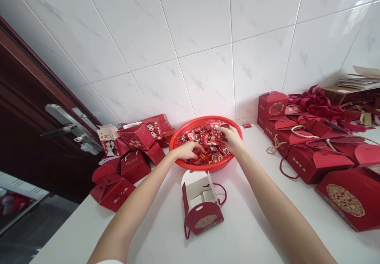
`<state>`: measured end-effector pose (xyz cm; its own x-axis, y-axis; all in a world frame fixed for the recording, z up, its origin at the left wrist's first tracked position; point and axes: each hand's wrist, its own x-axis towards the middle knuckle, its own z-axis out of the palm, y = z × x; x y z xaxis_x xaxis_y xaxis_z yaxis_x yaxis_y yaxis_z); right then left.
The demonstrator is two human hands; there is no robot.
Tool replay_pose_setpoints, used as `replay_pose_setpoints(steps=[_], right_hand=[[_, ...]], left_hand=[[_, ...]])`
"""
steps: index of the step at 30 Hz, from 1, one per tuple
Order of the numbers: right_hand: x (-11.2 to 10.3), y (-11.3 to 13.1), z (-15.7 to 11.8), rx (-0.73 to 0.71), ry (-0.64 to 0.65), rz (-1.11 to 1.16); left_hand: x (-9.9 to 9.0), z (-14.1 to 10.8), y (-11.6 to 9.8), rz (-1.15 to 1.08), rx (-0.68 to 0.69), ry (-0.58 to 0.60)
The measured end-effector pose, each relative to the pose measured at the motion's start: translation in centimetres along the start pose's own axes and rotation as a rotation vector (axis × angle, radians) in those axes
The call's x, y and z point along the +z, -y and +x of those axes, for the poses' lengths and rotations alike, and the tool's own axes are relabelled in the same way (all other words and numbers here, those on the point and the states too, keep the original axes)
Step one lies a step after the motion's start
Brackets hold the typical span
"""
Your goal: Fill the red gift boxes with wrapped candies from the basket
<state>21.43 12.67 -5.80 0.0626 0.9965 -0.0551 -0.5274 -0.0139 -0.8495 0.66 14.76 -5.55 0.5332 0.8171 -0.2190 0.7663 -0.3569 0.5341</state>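
Candy (205, 138) under left hand (187, 150) and right hand (232, 138), fingers bent, can't tell grip; basket (220, 165) rim rings them, open above.

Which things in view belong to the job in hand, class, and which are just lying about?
In the job, it seems:
left hand, among the sweets
right hand, also there
basket
open box

Probably lying about:
ribbons
papers
keys at the door
small packet by the wall
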Motion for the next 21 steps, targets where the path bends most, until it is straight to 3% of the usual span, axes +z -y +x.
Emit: replay_pose_setpoints(steps=[7,21], right_hand=[[0.1,0.0,-0.1,0.015,-0.001,-0.018],[0.4,0.2,-0.2,0.030,0.024,-0.027]], left_hand=[[0.0,0.3,0.9,-0.449,0.138,-0.074],[0.2,0.5,1.5,-0.558,0.173,-0.321]])
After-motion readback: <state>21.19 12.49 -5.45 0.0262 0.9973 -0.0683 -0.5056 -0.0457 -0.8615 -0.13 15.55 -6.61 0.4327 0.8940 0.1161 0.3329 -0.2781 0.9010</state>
